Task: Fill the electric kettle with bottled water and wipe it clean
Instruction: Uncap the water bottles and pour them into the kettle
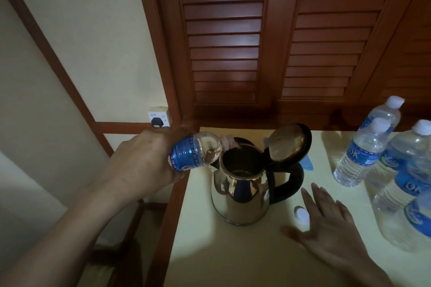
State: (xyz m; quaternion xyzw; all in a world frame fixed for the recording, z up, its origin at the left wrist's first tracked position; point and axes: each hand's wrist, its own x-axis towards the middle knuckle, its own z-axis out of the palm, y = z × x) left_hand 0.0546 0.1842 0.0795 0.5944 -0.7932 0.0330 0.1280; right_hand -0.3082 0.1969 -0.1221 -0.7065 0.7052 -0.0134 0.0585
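Observation:
A shiny steel electric kettle (240, 191) with a black handle stands on the pale table (233, 258), its lid (289, 142) flipped up. My left hand (142, 165) grips a small water bottle (198, 150) with a blue label, tipped sideways with its uncapped mouth over the kettle's opening. My right hand (331, 223) lies flat on the table to the right of the kettle, fingers spread, empty. A white bottle cap (301, 213) rests on the table by its fingers.
Several capped water bottles (363, 147) stand at the table's right edge. A blue cloth (376, 163) peeks out behind the kettle's handle. A wall socket with a black plug (158, 121) sits at the left. Wooden louvred doors rise behind.

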